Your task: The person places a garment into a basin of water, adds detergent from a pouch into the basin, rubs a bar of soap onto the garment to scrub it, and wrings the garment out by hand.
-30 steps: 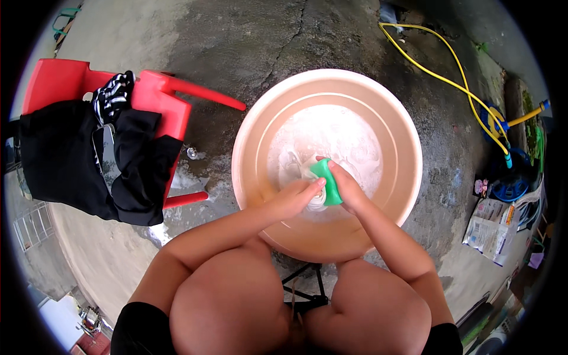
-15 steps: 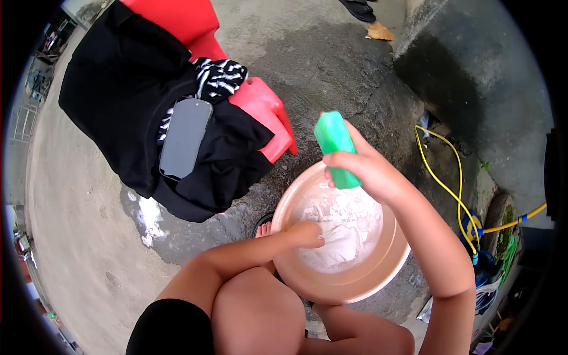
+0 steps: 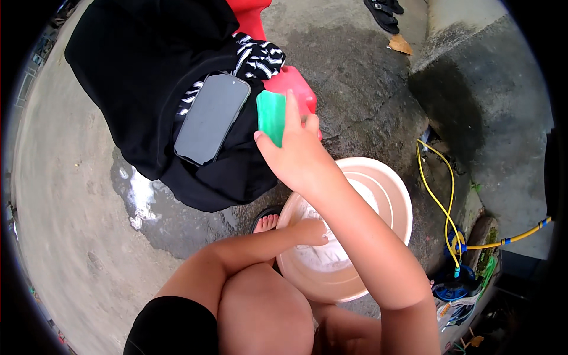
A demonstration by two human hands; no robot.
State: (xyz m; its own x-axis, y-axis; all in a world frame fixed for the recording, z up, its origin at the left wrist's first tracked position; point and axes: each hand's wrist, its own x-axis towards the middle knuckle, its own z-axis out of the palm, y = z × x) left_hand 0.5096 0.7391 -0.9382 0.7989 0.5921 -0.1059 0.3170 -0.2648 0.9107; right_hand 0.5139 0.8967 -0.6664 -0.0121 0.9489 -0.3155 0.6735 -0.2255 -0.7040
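A green bar of soap [image 3: 271, 120] is gripped in my right hand [image 3: 299, 145], raised above the black clothes beyond the basin's far left rim. My left hand [image 3: 312, 231] reaches into the round peach-coloured basin [image 3: 399, 207], its fingers curled on a wet white cloth [image 3: 328, 255] that lies in cloudy, sudsy water. My right forearm crosses over the basin and hides part of the cloth and water.
Black clothes [image 3: 142, 77] drape over a red plastic chair [image 3: 251, 21], with a striped cloth [image 3: 259, 56] and a dark-screened phone [image 3: 213, 118] on them. A yellow hose [image 3: 435, 198] runs at the right. Black sandals [image 3: 383, 16] stand at the far edge on wet concrete.
My right hand has carried the soap from above the basin leftward to over the black clothes. My left hand stays at the cloth. The view has shifted slightly.
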